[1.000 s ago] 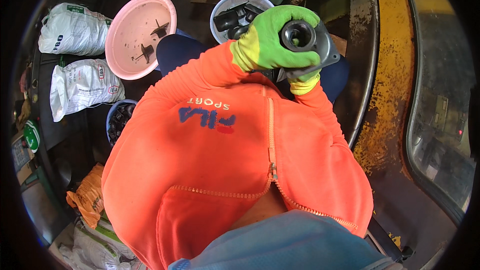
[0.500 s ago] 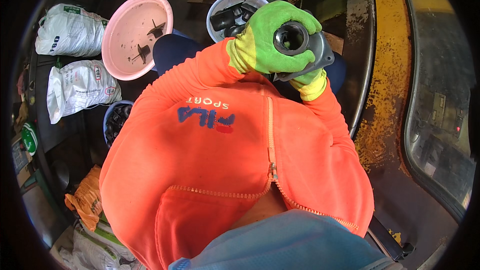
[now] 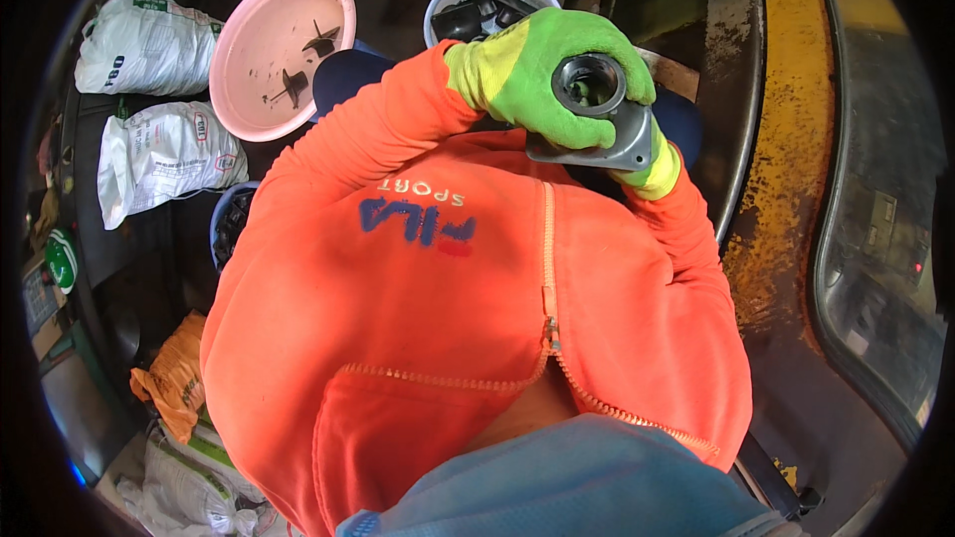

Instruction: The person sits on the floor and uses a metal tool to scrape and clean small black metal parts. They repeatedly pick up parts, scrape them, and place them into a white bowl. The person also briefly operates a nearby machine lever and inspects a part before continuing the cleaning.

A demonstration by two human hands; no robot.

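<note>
My left hand (image 3: 542, 75), in a green and yellow glove, curls around the round black collar of a dark grey plastic housing (image 3: 635, 139). The housing has a flat, square-cornered flange with a small hole at one corner. Its round opening faces up, and a bit of green shows inside. Under the flange, my right hand (image 3: 655, 175) wears a matching glove and holds the housing from below; its fingers are mostly hidden. Both hands are close together in front of my chest.
Left of my arm stands a pink basin (image 3: 227, 75) with two dark finned pieces. A pale blue basin (image 3: 435, 12) behind my hands holds black parts. White sacks (image 3: 149, 45) lie at far left. A yellow, rusted machine with a window (image 3: 880, 179) rises at right.
The housing has turned a little in my hands, so its flange edge now lies more level toward me. The hands have shifted slightly right and nearer; the whole view has moved slightly.
</note>
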